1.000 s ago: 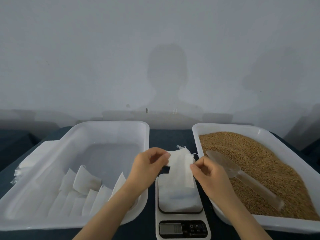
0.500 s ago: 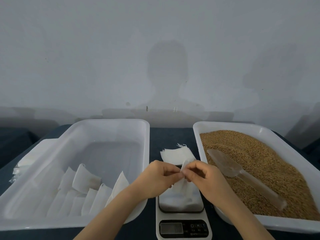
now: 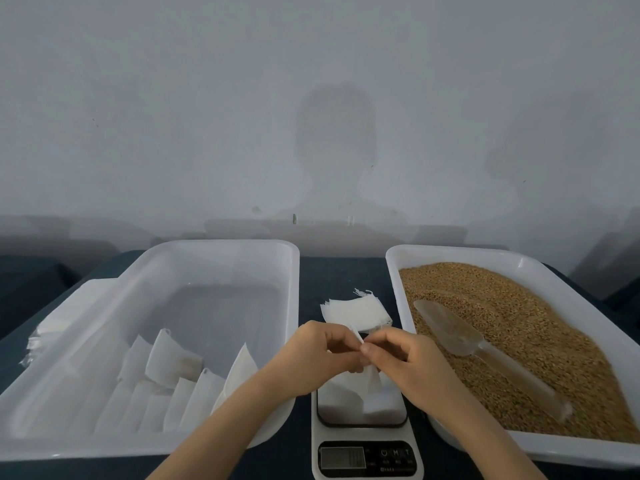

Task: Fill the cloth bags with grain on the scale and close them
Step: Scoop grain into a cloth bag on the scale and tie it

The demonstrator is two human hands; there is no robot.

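Two hands cooperate: left hand (image 3: 320, 356) and right hand (image 3: 403, 363) pinch a cloth bag (image 3: 373, 378) by its mouth with curled fingers (image 3: 367, 350) over the scale (image 3: 367, 460), probably opening it for grain (image 3: 502, 317).

Both hands meet above the scale (image 3: 367, 455): the left hand (image 3: 317, 362) and right hand (image 3: 407, 367) pinch the top of one white cloth bag (image 3: 372, 379), which hangs over the platform. A stack of empty bags (image 3: 356, 311) lies behind, between the left tray (image 3: 221, 251) of bags and the grain tray (image 3: 450, 254), where a clear scoop (image 3: 460, 341) rests on the grain (image 3: 519, 323)
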